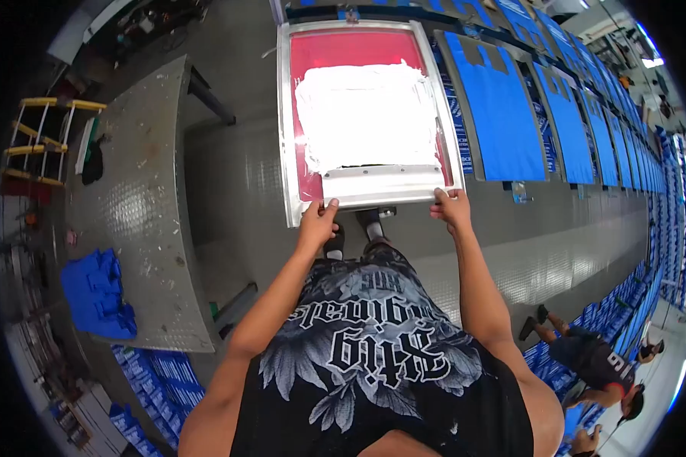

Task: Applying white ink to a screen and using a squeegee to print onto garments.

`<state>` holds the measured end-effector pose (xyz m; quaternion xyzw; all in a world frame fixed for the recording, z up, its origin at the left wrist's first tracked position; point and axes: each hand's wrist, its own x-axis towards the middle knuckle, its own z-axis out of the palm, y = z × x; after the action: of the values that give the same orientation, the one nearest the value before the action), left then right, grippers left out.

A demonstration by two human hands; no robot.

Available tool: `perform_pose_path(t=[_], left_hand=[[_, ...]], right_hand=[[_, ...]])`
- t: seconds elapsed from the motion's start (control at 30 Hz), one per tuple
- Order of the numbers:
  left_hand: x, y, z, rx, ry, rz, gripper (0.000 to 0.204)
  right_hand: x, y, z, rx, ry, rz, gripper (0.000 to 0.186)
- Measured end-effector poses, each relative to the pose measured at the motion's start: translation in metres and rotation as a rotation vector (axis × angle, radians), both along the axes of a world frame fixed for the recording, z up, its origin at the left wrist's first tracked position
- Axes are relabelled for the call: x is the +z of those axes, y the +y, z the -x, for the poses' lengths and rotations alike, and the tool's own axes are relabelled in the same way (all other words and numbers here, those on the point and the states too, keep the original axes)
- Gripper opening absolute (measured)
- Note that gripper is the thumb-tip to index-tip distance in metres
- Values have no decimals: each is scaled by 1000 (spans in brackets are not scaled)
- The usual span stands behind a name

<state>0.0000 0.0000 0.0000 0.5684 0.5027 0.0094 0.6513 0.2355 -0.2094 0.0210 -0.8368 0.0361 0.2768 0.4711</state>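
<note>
A metal-edged screen frame (285, 99) with red mesh (351, 47) and a thick patch of white ink (366, 114) is in front of me at the top middle. A silver squeegee bar (381, 181) lies across the lower part of the screen. My left hand (317, 222) grips the near left edge of the frame, fingers wrapped round it. At the near right corner, my right hand (450, 209) also grips the frame. My feet show just beyond the frame's near edge.
Rows of blue pieces on boards (495, 114) run off to the right. A worn metal table (152, 167) on the left bears folded blue fabric (99, 289); a yellow ladder (34, 145) stands beyond. Other people (587, 350) are at lower right.
</note>
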Motion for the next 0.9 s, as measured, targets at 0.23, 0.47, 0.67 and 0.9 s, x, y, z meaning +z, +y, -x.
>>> perform_pose_path(t=[0.23, 0.47, 0.67, 0.9], left_hand=[[22, 5, -53, 455, -279, 360, 24], [90, -29, -131, 547, -697, 402, 13], [36, -40, -95, -232, -77, -99, 30], [-36, -83, -70, 5, -224, 389, 35]], right_hand=[[15, 27, -57, -93, 97, -181, 34], [76, 114, -70, -3, 419, -835, 56], [102, 191, -208, 733, -58, -291, 38], [93, 321, -247, 1393, -838, 246, 48]])
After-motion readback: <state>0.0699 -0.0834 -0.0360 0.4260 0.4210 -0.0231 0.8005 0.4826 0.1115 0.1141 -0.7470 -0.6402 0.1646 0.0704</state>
